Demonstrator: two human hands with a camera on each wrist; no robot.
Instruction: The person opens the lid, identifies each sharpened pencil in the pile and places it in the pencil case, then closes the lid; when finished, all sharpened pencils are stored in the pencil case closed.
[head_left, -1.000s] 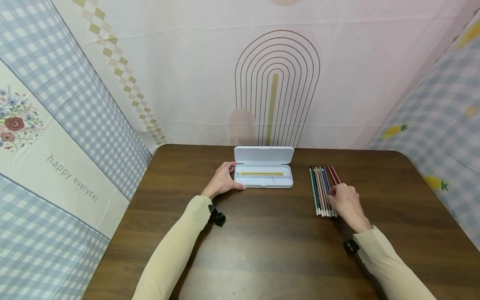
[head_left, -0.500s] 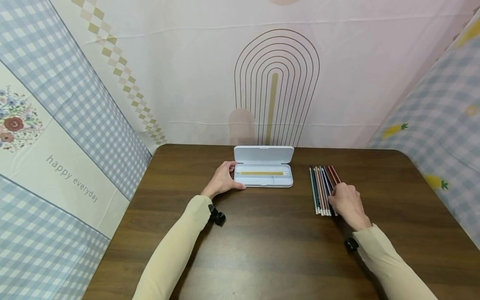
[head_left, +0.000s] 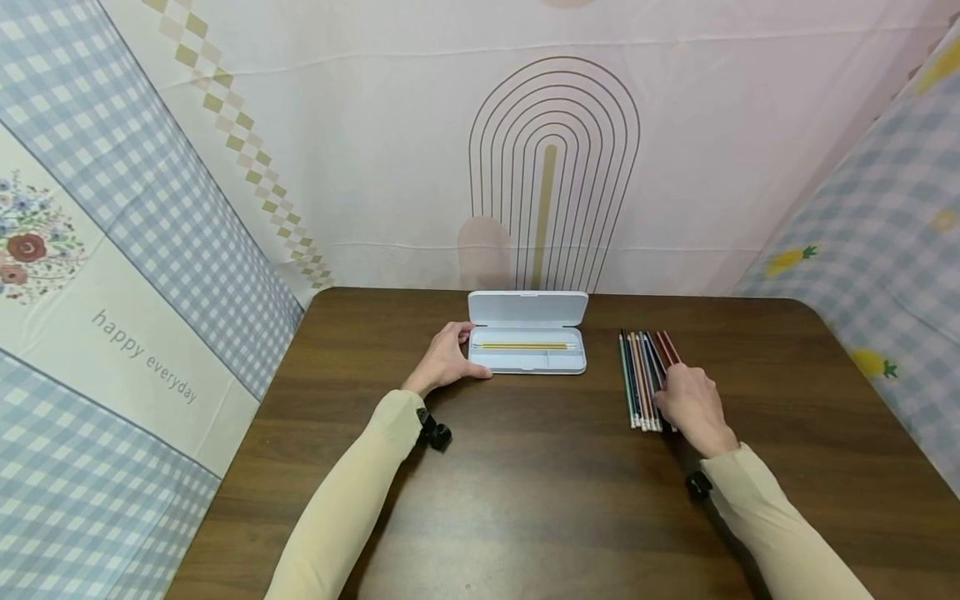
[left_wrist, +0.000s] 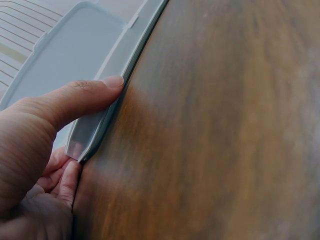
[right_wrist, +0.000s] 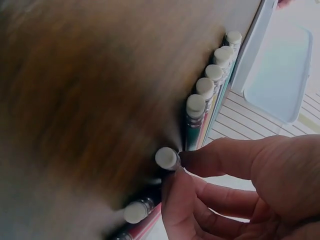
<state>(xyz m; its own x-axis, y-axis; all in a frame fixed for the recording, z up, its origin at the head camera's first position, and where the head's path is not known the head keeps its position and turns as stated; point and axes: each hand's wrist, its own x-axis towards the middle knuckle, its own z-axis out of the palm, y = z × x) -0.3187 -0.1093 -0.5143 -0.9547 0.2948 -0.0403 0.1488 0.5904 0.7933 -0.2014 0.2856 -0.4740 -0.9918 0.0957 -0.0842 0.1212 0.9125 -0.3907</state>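
Note:
A white pencil case [head_left: 528,360] stands with its lid raised at the back of the table, a yellow pencil [head_left: 521,346] lying in it. My left hand [head_left: 444,360] grips the left end of the case, thumb [left_wrist: 95,97] on the front wall and fingers around the corner. To the right lies a row of several pencils [head_left: 636,379], white erasers toward me. My right hand [head_left: 693,404] pinches one dark pencil [right_wrist: 167,159] just by its eraser, between thumb and index finger. Reddish pencils [head_left: 668,346] lie partly hidden beyond that hand.
The brown wooden table [head_left: 525,500] has its back edge against a pale patterned cloth [head_left: 390,150]. Blue checked cloths hang at the left [head_left: 135,208] and right [head_left: 862,250]. A bare stretch of tabletop separates the case from the pencils.
My right hand has shifted only slightly at the pencils, and the dark pencil by its fingers now lies more slanted, apart from the row. The left hand and case have stayed put.

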